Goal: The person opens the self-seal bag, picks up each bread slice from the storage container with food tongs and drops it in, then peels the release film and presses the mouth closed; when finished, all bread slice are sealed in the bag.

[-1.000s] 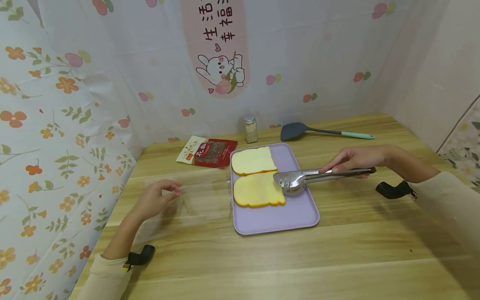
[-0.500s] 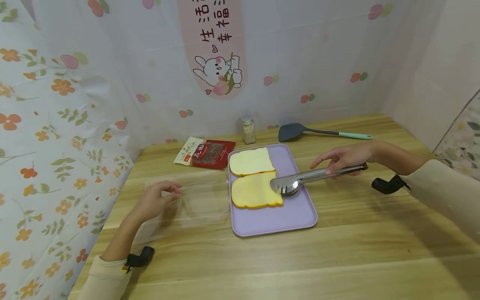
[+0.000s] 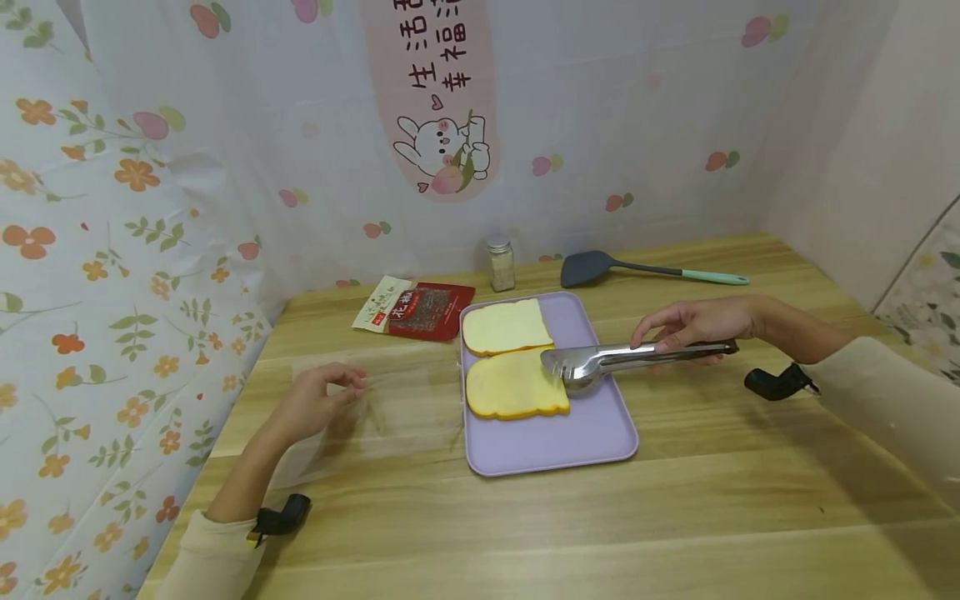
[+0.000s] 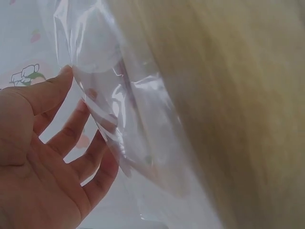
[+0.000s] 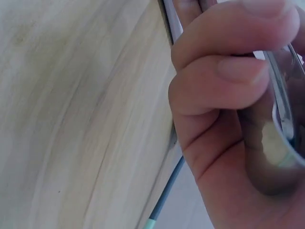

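My right hand [image 3: 701,325] grips silver metal tongs [image 3: 622,357] by their handle, fingers curled round it in the right wrist view. The tongs' serrated head overlaps the right edge of the nearer bread slice [image 3: 513,387]. This slice and a paler bread slice [image 3: 504,327] lie on a light purple tray [image 3: 555,446], one behind the other. Left of the tray, my left hand [image 3: 318,404] holds the edge of a clear plastic bag [image 4: 119,95] between thumb and fingers, as the left wrist view shows. The bag stretches toward the tray's left rim.
Behind the tray stand a red and cream spice packet [image 3: 420,310], lying flat, and a small glass jar [image 3: 501,267]. A dark spatula [image 3: 588,268] with a mint handle lies at the back right. A printed curtain [image 3: 615,108] hangs behind the wooden table [image 3: 600,533].
The right index finger lifted off the tongs half a second ago and is now back near them. The tongs' head has shifted only slightly by the nearer slice. The left hand stays in place.
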Motion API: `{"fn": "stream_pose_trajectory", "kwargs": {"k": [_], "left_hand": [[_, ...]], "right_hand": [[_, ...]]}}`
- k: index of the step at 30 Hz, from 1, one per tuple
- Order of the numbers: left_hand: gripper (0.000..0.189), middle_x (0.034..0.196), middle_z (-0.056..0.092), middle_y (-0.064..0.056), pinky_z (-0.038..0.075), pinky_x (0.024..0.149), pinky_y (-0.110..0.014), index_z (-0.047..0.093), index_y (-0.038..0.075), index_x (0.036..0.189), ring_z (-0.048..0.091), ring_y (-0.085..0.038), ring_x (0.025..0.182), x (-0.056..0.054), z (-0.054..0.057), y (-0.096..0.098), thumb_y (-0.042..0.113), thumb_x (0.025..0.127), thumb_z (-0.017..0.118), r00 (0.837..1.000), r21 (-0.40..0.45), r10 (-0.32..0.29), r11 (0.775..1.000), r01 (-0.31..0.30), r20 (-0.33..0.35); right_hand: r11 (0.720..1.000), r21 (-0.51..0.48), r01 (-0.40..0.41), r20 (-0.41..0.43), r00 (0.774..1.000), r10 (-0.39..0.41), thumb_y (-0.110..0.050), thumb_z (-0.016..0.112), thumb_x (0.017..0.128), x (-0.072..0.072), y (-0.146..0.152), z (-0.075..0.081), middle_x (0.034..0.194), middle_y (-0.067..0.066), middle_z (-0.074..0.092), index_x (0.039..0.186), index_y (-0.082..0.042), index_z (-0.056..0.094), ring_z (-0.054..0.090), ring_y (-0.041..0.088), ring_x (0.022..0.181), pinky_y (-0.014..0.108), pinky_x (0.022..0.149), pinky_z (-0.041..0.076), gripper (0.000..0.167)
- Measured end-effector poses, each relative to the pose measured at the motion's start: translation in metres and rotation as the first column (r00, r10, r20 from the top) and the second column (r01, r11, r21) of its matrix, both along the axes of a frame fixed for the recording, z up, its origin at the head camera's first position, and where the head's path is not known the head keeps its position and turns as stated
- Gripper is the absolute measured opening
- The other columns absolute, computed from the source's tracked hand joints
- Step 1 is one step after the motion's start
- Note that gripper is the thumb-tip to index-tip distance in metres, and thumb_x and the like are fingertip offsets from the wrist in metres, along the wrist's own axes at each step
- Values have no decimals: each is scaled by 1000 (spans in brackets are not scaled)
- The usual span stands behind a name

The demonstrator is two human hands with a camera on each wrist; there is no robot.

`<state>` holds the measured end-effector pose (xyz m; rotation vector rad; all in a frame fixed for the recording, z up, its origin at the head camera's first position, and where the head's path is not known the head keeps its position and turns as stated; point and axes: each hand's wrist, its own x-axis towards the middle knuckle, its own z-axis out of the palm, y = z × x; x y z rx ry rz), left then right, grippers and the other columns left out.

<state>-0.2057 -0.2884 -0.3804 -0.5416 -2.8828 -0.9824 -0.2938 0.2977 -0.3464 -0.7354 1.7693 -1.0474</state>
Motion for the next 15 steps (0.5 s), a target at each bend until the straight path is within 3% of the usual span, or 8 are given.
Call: {"fn": "stream_pose_trajectory", "kwargs": {"k": [4, 9, 15], "left_hand": [[9, 118, 69, -16, 47, 90, -55, 70, 6, 87, 58, -39, 118, 1, 1, 0, 3, 94, 66, 1000, 6, 5, 1000, -5, 21], [8, 116, 69, -17, 47, 90, -55, 70, 6, 87, 59, -39, 116, 2, 1, -1, 3, 94, 66, 1000, 15, -1, 1000, 1, -1], [8, 115, 70, -17, 48, 88, -54, 71, 5, 87, 61, -38, 113, 1, -1, -1, 2, 93, 67, 1000, 18, -10, 1000, 10, -18]], "right_hand": [[999, 44, 7, -42, 999, -5, -11, 49, 105, 0, -4, 1, 111, 30, 56, 135, -6, 54, 49, 7, 47, 18, 43, 44, 31], [996, 85, 23, -85, 996, -16, -14, 51, 104, -1, -15, 3, 114, 28, 57, 134, -8, 56, 51, 8, 50, 20, 45, 46, 31], [994, 108, 9, -28, 1000, -6, -16, 53, 104, -1, -26, 1, 112, 27, 55, 133, -7, 56, 49, 9, 50, 20, 46, 45, 31]]}}
